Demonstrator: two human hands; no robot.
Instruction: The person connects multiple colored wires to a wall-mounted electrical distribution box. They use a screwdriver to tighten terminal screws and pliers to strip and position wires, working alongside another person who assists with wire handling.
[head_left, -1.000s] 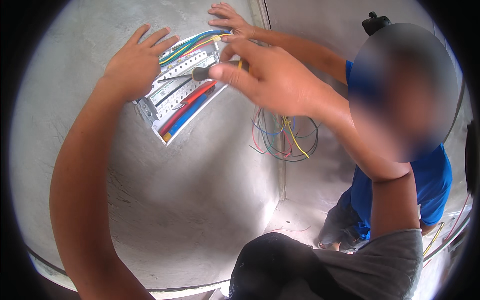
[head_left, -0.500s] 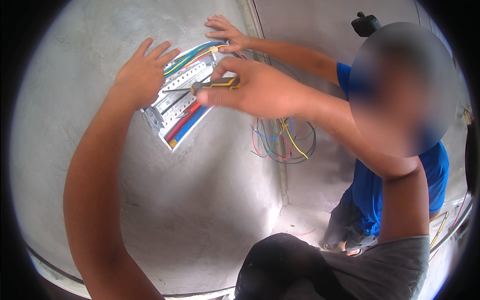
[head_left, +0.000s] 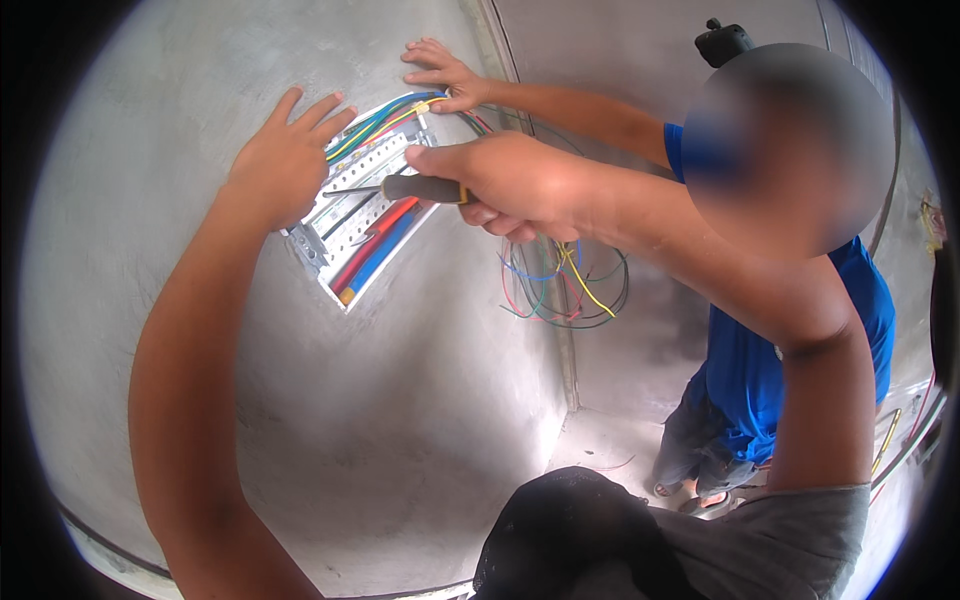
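Observation:
A recessed electrical box with a perforated metal rail sits in a grey concrete wall, with red, blue, green and yellow wires inside it. My left hand lies flat, fingers spread, on the box's upper left edge. My right hand grips a screwdriver with a dark and yellow handle, its shaft pointing left into the box. Another person's hand rests on the wall at the box's upper right corner.
A loop of several coloured wires hangs from the wall below my right hand. The other person, in a blue shirt, stands at the right beside the wall's corner. The concrete floor shows lower down.
My right hand has moved a little right and down with the screwdriver, whose shaft now reaches into the box. My left hand stays on the box edge.

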